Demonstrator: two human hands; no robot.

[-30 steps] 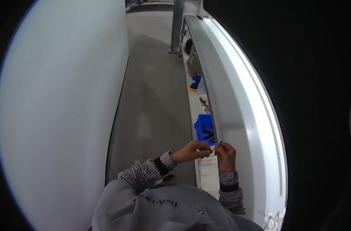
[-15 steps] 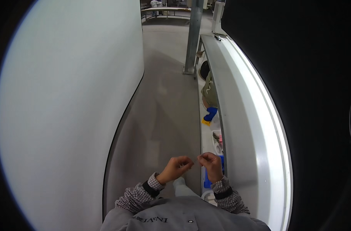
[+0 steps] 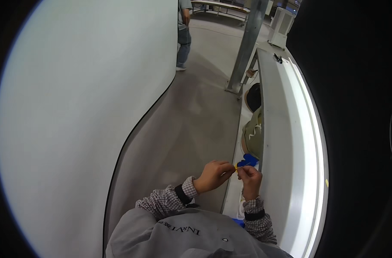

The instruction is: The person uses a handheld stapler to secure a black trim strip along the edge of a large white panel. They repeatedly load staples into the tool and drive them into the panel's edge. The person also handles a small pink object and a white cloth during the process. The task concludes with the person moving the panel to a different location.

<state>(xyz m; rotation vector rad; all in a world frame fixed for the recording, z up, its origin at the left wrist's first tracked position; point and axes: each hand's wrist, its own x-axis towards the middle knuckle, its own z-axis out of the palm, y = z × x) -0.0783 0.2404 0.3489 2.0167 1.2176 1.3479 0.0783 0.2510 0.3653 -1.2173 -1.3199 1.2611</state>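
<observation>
My left hand (image 3: 213,176) is in front of my body, its thumb and fingers brought together in a pinch. Close against its fingertips, my right hand (image 3: 250,178) pinches too. Whatever lies between the fingertips is too small to make out. Just beyond the hands, a blue item (image 3: 249,160) lies on the lower shelf, with a bit of yellow showing beside my left fingertips. Checked sleeves with dark bands cover both wrists.
To the right runs a long metal table (image 3: 280,129) with a bright strip. Its lower shelf holds a green bag-like item (image 3: 252,135) and a black rounded item (image 3: 254,96). A large white panel (image 3: 88,107) stands left. Ahead are a metal post (image 3: 247,47) and a person (image 3: 184,34).
The view has shifted, so the table and shelf sit farther right. My hands are higher in view and their fingertips nearer each other. A person has appeared beyond the white panel.
</observation>
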